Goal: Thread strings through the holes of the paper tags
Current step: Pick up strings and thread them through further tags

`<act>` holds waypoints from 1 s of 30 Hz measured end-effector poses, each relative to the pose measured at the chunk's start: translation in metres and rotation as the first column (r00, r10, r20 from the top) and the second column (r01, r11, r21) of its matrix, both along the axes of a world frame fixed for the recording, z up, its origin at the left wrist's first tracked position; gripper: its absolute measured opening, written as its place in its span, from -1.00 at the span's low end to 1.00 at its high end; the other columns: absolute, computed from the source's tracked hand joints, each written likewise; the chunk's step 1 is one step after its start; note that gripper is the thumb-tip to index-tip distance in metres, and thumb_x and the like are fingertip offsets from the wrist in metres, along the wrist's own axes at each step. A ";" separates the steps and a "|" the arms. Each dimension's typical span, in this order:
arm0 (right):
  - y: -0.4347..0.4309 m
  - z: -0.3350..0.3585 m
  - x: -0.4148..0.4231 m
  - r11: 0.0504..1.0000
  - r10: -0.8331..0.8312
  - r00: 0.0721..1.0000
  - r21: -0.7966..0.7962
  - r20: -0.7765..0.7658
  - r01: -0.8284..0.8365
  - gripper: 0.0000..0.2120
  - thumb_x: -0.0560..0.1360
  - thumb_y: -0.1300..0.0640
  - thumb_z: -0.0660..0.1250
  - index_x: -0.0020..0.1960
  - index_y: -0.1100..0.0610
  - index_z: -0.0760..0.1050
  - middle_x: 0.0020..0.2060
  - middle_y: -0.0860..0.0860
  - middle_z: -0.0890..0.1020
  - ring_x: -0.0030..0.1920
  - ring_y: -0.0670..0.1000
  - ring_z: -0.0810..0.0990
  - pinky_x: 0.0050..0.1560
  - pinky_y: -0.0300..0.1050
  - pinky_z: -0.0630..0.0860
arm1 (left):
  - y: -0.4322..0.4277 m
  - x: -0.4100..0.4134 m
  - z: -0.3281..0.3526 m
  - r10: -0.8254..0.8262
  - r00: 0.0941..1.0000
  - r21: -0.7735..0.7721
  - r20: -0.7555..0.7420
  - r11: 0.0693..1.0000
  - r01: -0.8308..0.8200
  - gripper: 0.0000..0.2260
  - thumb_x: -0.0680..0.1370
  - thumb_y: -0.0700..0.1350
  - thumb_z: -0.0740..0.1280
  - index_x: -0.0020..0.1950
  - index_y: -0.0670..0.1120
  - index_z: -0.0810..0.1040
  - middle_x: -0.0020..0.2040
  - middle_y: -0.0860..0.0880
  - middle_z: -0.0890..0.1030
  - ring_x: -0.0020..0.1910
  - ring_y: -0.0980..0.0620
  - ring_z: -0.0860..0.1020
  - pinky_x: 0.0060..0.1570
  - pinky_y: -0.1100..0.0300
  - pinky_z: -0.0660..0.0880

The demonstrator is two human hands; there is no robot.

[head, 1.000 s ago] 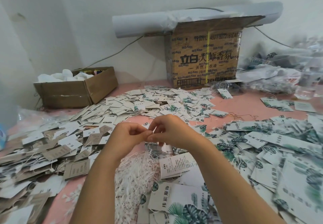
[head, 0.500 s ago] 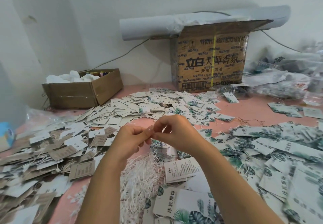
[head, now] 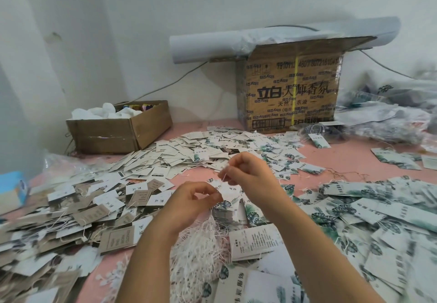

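Well in front of the printed cardboard box (head: 290, 90), above the middle of the pink table (head: 343, 158), two bare hands meet over the work. The right hand (head: 253, 175), the nearer of the two to the box, has its fingers (head: 230, 172) curled and pinched narrowly on a thin white string (head: 224, 177), which hangs down toward a small white tag (head: 228, 189). The left hand (head: 191, 204), farther from the box, appears to pinch that tag by its edge between thumb and fingertips (head: 214, 196); blur hides the exact contact, and I cannot tell whether the string has entered the hole.

Farther again from the box, just below the hands, lies a bundle of white strings (head: 201, 248). Leaf-printed tags (head: 369, 208) are heaped toward the box's right side, brown and white tags (head: 71, 208) toward its left.

The tag looks like light card, stiff enough to hold flat yet easy to crease, so it is best held by its edge close to the hole, leaving the hole itself uncovered. The string is limp and very light, and its end will probably flop or fray, so it should be gripped close to the tip so that only a short, straight length leads into the hole. The bundle looks apt to tangle, so single strands should be drawn out slowly.
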State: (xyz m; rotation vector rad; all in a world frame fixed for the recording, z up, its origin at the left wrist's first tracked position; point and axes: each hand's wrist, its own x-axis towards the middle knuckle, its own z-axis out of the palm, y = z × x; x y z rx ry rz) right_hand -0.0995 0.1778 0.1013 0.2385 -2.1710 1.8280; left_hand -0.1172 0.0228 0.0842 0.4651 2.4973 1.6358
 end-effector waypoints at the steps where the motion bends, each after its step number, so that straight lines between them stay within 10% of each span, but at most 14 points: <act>1: 0.001 0.001 0.001 0.992 0.029 0.999 -0.121 0.019 -0.026 -0.90 0.55 0.29 0.22 -0.14 0.17 0.40 -0.28 0.03 0.65 -0.20 -0.05 0.61 -0.10 -0.22 0.55 | -0.001 0.000 0.000 0.006 1.000 0.011 0.001 1.000 -0.006 -0.88 0.48 -0.02 0.39 -0.17 -0.04 0.65 -0.24 0.07 0.49 -0.34 0.16 0.39 -0.36 0.25 0.26; 6: 0.010 0.006 0.002 0.717 0.119 0.992 -0.695 0.043 -0.055 -0.85 0.61 0.28 0.08 -0.13 0.17 0.29 -0.47 0.04 0.53 -0.37 0.03 0.59 -0.27 -0.13 0.59 | -0.003 -0.002 -0.002 0.016 1.000 0.032 0.010 0.999 -0.016 -0.87 0.50 -0.06 0.36 -0.21 -0.04 0.65 -0.34 0.23 0.60 -0.33 0.36 0.48 -0.29 0.25 0.29; 12: 0.025 0.000 -0.006 0.582 -0.181 0.976 -0.787 0.121 0.206 -0.82 0.60 0.27 0.11 -0.17 0.13 0.27 -0.54 -0.06 0.30 -0.54 -0.09 0.23 -0.51 -0.24 0.20 | -0.003 -0.003 -0.006 -0.026 0.997 -0.040 0.076 0.999 0.029 -0.89 0.50 -0.05 0.38 -0.17 -0.05 0.64 -0.13 0.03 0.61 -0.14 0.09 0.51 -0.16 0.21 0.36; 15: 0.027 -0.002 -0.007 0.708 -0.180 0.975 -0.672 0.129 0.219 -0.84 0.58 0.29 0.13 -0.17 0.14 0.30 -0.52 -0.05 0.33 -0.53 -0.09 0.25 -0.53 -0.25 0.25 | -0.001 -0.001 -0.005 -0.037 0.997 -0.086 0.060 0.995 0.042 -0.89 0.50 -0.06 0.38 -0.21 -0.02 0.63 -0.22 0.09 0.57 -0.24 0.15 0.44 -0.15 0.19 0.34; 18: 0.027 -0.004 -0.005 0.977 -0.161 0.958 -0.097 0.237 0.188 -0.93 0.53 0.30 0.20 -0.07 0.17 0.44 -0.31 -0.01 0.51 -0.37 -0.07 0.46 -0.46 -0.32 0.40 | -0.001 -0.003 -0.005 0.004 0.999 -0.069 0.038 0.998 -0.002 -0.89 0.49 -0.02 0.38 -0.22 0.00 0.63 -0.07 0.00 0.49 -0.17 0.10 0.40 -0.18 0.18 0.32; 21: 0.020 -0.009 -0.005 0.925 -0.172 0.957 0.372 0.233 0.076 -0.69 0.47 0.33 0.22 0.18 0.12 0.44 0.03 -0.06 0.49 -0.05 -0.08 0.53 -0.37 -0.42 0.39 | 0.000 -0.003 -0.005 0.032 0.999 -0.013 0.001 0.999 -0.032 -0.88 0.49 -0.03 0.38 -0.24 0.02 0.62 -0.10 0.02 0.49 -0.15 0.12 0.40 -0.17 0.18 0.29; 25: 0.008 -0.017 -0.006 0.931 0.157 0.946 0.276 0.283 -0.237 -0.50 0.42 0.37 0.24 0.28 0.00 0.30 0.11 0.00 0.54 0.09 -0.01 0.52 -0.12 -0.31 0.47 | 0.006 -0.005 -0.007 0.055 0.998 0.065 -0.016 0.996 -0.054 -0.86 0.52 -0.05 0.37 -0.22 0.00 0.65 -0.20 -0.13 0.47 -0.20 0.00 0.45 -0.15 0.16 0.37; 30: -0.002 -0.031 -0.012 0.935 0.090 0.961 0.311 0.261 -0.172 -0.69 0.54 0.27 0.16 0.26 0.09 0.32 -0.39 -0.01 0.46 -0.55 -0.21 0.37 -0.50 -0.36 0.29 | 0.014 -0.009 -0.018 0.129 0.991 0.160 -0.028 0.979 -0.123 -0.87 0.54 -0.06 0.34 -0.19 0.03 0.64 -0.25 -0.07 0.54 -0.32 0.14 0.48 -0.38 0.39 0.43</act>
